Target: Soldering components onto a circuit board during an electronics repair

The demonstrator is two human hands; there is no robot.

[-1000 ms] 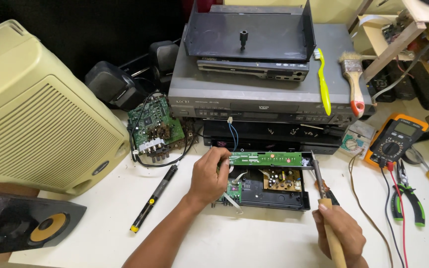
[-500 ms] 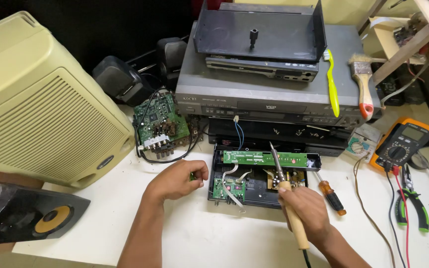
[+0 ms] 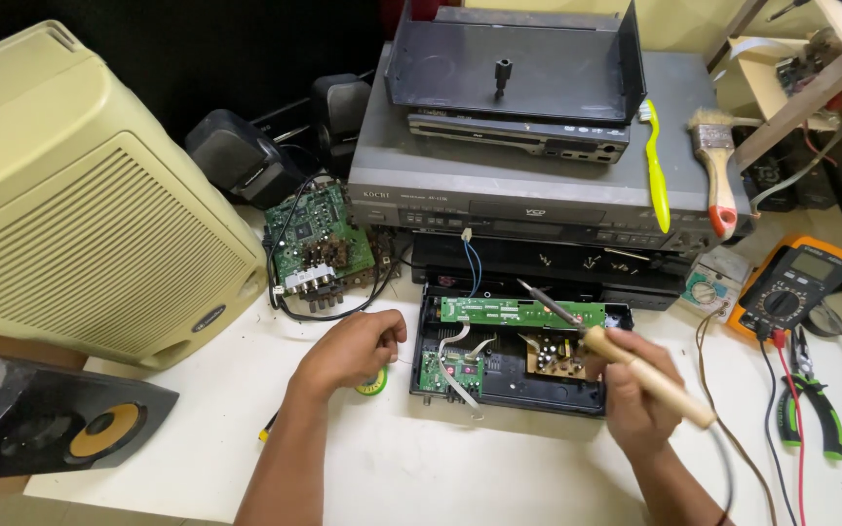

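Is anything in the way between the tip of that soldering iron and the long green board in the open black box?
Nothing visible. The right hand holds the soldering iron with its tip just above the long green circuit board in the opened black case. No wire or tool crosses the gap.

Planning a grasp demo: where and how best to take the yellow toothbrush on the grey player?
Grip the yellow toothbrush mid-handle, from above. It lies flat, lengthwise front to back on the grey player, bristle head at the far end, handle free, paintbrush apart on its right.
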